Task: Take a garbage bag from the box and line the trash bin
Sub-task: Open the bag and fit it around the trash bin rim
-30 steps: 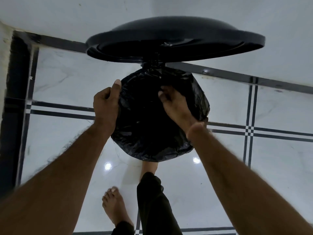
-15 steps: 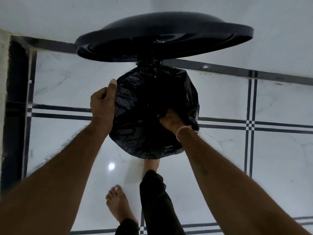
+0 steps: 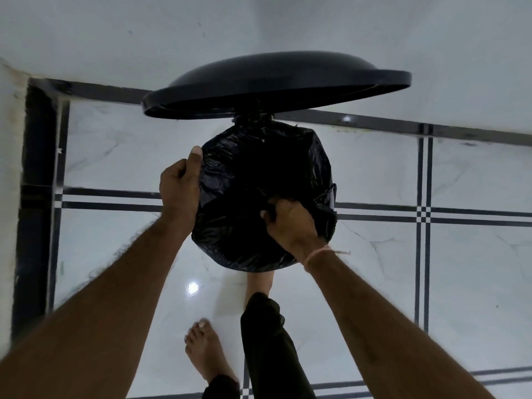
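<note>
White marble floor [image 3: 374, 283] with dark inlaid lines, pale wall behind. Black round trash bin [image 3: 333, 194] stands near the wall, its lid [image 3: 273, 82] tipped up on the rear hinge. Black garbage bag [image 3: 247, 180] sits over the bin mouth, plastic draped and crinkled down the outside all round; only a sliver of bin wall shows at the right. Left hand [image 3: 180, 188] is clamped on the bag at the left rim, thumb upright against the plastic. Right hand [image 3: 290, 223] is at the near right of the opening, fingers curled into a fold of bag and hidden in it. One bare foot [image 3: 207, 352] on the floor below; a dark trouser leg [image 3: 267, 341] reaches to the bin's base.
</note>
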A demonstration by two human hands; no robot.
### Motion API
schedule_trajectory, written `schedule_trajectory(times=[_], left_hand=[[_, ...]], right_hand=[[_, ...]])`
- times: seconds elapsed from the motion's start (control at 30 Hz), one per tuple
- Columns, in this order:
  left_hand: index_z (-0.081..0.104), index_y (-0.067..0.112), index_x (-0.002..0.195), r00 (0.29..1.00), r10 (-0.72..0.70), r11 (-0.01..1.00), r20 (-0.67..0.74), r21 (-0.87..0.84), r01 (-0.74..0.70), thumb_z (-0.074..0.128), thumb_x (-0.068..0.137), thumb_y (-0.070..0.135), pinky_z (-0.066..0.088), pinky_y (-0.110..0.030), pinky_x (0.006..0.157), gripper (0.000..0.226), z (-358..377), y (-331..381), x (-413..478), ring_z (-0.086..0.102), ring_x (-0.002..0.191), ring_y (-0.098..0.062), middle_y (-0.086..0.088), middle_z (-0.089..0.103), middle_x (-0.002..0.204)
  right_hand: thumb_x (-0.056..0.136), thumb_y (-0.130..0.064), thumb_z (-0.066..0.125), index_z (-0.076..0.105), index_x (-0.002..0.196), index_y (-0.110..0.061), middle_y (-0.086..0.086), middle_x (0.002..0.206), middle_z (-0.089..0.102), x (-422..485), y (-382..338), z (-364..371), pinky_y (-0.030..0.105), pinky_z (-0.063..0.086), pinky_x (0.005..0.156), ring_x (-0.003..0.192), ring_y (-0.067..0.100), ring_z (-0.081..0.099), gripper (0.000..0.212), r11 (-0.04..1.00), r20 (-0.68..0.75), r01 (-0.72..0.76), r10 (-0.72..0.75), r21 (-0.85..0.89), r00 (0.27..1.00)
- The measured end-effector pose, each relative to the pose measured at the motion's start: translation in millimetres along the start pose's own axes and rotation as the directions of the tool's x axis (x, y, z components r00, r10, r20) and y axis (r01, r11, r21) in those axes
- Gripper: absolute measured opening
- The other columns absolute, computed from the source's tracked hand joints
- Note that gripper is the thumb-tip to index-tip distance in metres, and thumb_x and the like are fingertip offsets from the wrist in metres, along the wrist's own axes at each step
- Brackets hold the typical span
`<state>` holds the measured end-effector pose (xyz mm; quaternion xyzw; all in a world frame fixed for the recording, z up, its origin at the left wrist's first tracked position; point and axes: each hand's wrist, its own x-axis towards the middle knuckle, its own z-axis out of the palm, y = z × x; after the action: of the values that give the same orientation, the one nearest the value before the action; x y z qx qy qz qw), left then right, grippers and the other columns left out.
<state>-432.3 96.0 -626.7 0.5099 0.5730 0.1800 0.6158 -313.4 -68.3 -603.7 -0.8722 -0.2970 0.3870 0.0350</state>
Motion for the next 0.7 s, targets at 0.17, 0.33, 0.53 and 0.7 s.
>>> schedule_trajectory(times=[0.17,0.33,0.53,0.7], left_hand=[[0.04,0.006,0.069,0.993,-0.118,0.987,0.003,0.108,0.117,0.03,0.101,0.073,0.046,-0.034,0.068,0.075,-1,18,-9,0.047,0.066,-0.023,-0.01,0.044,0.068],[0.064,0.013,0.107,0.986,0.04,0.948,-0.161,0.317,0.014,0.038,0.097,0.072,0.05,-0.037,0.09,0.065,4,31,0,0.064,0.1,-0.023,-0.006,0.069,0.107],[0.074,0.022,0.101,0.991,0.132,0.889,-0.014,0.444,-0.113,0.063,0.098,0.045,0.043,-0.022,0.075,0.025,22,48,16,0.063,0.079,-0.009,0.01,0.068,0.082],[0.073,0.025,0.099,0.997,0.082,0.895,0.014,0.438,-0.08,0.065,0.097,0.043,0.049,-0.027,0.082,0.02,20,48,22,0.067,0.088,-0.016,0.006,0.069,0.087]], right_hand=[[0.098,-0.018,0.063,0.062,0.138,-0.009,0.012,0.133,0.062,-18,-7,-23,0.038,0.053,0.099,0.121,0.032,0.06,0.041,0.965,-0.452,0.219,-0.132,0.144,0.882],[0.096,-0.017,0.057,0.054,0.145,-0.004,0.017,0.144,0.055,20,-11,-44,0.045,0.043,0.115,0.134,0.035,0.05,0.051,0.977,-0.588,0.212,-0.186,-0.024,0.787],[0.102,-0.012,0.051,0.056,0.147,-0.01,0.012,0.14,0.063,44,20,-58,0.041,0.051,0.106,0.124,0.031,0.061,0.045,0.971,-0.543,0.184,-0.072,0.154,0.837],[0.101,-0.015,0.06,0.076,0.125,-0.02,-0.004,0.117,0.077,45,48,-78,0.03,0.052,0.107,0.112,0.017,0.07,0.028,0.838,-0.366,0.136,0.08,0.528,0.927]])
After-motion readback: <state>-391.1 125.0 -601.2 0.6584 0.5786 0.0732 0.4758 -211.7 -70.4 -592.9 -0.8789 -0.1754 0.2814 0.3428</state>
